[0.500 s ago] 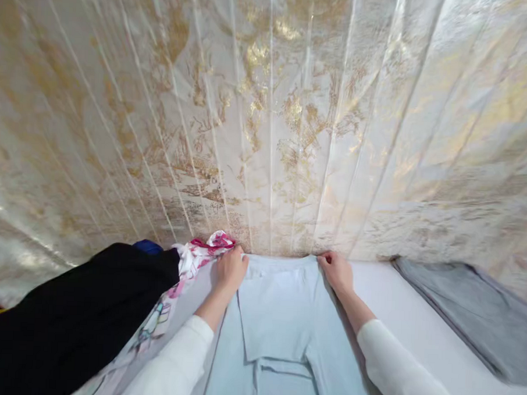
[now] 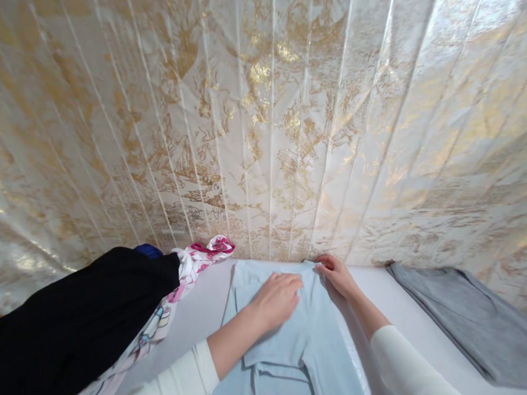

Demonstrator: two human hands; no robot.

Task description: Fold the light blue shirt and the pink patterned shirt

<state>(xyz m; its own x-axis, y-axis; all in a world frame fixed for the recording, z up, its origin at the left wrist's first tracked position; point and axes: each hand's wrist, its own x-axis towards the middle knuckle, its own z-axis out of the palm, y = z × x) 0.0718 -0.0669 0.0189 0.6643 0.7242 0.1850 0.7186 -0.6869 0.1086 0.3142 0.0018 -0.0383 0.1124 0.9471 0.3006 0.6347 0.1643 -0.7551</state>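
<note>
A light blue garment [image 2: 278, 344], partly folded in layers, lies lengthwise in front of me with its far edge close to the patterned wall. My left hand [image 2: 279, 300] rests palm down over its upper middle, fingers stretched out together and holding nothing. At the far right corner, my right hand [image 2: 336, 276] pinches the edge of the cloth between thumb and fingers. That corner is slightly rumpled beside the fingertips. The cloth under my left palm is hidden.
To the left lie a black garment [image 2: 88, 312], a white and pink printed cloth [image 2: 199, 261] and a bit of blue fabric [image 2: 148, 250]. A folded grey garment [image 2: 468, 317] is on the right. The white surface [image 2: 364, 283] meets a gold-patterned wall covering [image 2: 266, 133].
My left hand has left the far left corner and moved right and nearer, onto the middle of the garment. My right hand stays at the far right corner, where the edge has shifted slightly.
</note>
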